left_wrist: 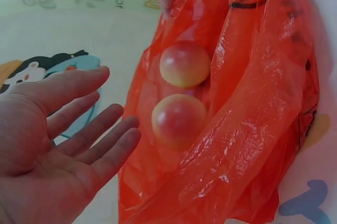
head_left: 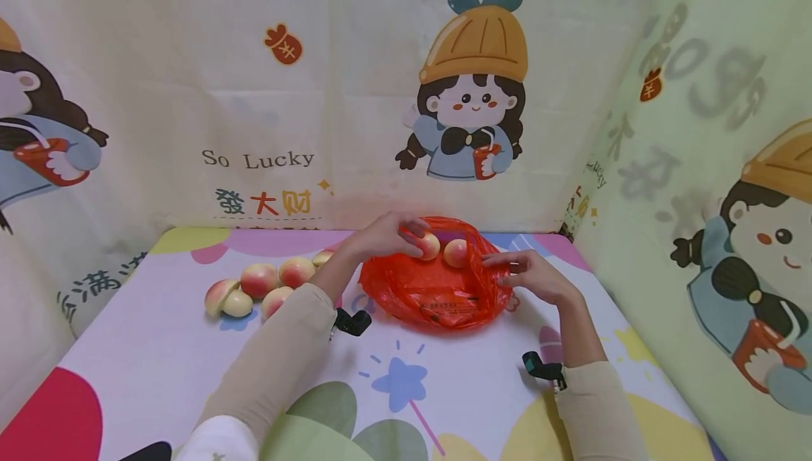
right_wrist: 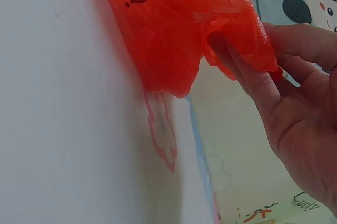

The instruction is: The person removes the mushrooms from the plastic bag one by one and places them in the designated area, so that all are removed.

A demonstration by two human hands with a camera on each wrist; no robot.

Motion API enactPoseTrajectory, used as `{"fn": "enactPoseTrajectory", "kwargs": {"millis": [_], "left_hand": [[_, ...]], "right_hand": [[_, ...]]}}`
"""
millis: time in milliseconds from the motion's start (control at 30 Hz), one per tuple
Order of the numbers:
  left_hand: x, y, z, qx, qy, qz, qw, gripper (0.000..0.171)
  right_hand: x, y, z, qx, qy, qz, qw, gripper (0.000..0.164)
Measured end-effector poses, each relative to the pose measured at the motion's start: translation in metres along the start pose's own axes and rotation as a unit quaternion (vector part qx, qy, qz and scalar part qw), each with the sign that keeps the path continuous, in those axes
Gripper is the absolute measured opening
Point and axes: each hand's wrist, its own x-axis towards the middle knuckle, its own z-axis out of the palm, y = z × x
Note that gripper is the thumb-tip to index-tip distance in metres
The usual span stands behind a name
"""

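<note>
A red plastic bag (head_left: pixel 438 299) lies with its mouth spread at the far middle of the table. Inside it are two pink-and-yellow peaches (left_wrist: pixel 185 64), side by side, which look smooth and shiny. My left hand (head_left: pixel 395 234) hovers at the bag's left rim; in the left wrist view its fingers are spread and hold nothing, apart from the nearer peach (left_wrist: pixel 179 120). On the other side, my right hand (right_wrist: pixel 295 97) pinches the bag's right edge between thumb and fingers. Part of the thumb is behind the red film.
Several more peaches (head_left: pixel 259 280) are grouped on the table left of the bag, partly hidden by the left forearm. A printed cloth wall (head_left: pixel 361 94) stands behind the table, and another (head_left: pixel 641 235) on the right. Small cameras (head_left: pixel 353 322) sit on both wrists.
</note>
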Motion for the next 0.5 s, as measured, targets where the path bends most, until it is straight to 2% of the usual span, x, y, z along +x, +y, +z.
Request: {"fn": "enactPoseTrajectory", "kwargs": {"millis": [367, 500], "left_hand": [[0.020, -0.007, 0.003, -0.001, -0.001, -0.039, 0.9992, 0.055], [0.026, -0.006, 0.004, 0.014, -0.003, -0.044, 0.9989, 0.055]], "right_hand": [[0.000, 0.000, 0.001, 0.001, 0.000, -0.003, 1.000, 0.037], [0.001, 0.001, 0.000, 0.004, 0.000, 0.004, 1.000, 0.037]]}}
